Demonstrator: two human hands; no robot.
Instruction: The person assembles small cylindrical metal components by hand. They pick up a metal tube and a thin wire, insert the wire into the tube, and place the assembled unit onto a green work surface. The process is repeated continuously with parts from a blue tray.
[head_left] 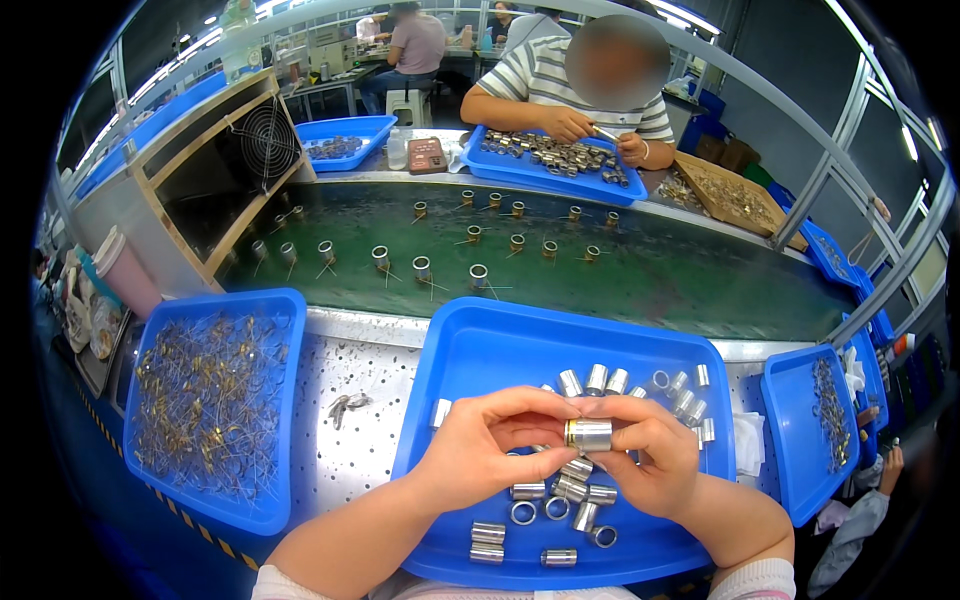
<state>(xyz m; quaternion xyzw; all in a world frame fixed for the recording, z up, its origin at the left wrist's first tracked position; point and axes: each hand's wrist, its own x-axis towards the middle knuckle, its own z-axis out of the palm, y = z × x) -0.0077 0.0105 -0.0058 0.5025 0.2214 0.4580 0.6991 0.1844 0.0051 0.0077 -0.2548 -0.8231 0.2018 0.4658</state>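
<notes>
In front of me, both hands hold one short silver metal cylinder [594, 436] above a large blue tray [450, 365]. My left hand [482, 440] pinches the cylinder's left end, where a thin yellow band shows. On its right end, the thumb and fingers of my right hand [652, 455] are closed. What sits inside the cylinder is hidden. Beneath and behind my hands, several similar metal cylinders [558, 557] lie in the tray, some upright and some on their sides, beside a few ring-like ends [522, 513].
A blue tray [293, 400] of tangled wire-legged parts stands left; a smaller blue tray [790, 440] with small metal parts is right. Beyond runs a green conveyor belt [650, 290] carrying cylinders with wires. Across it, a person in a striped shirt [520, 72] works over another blue tray [500, 170].
</notes>
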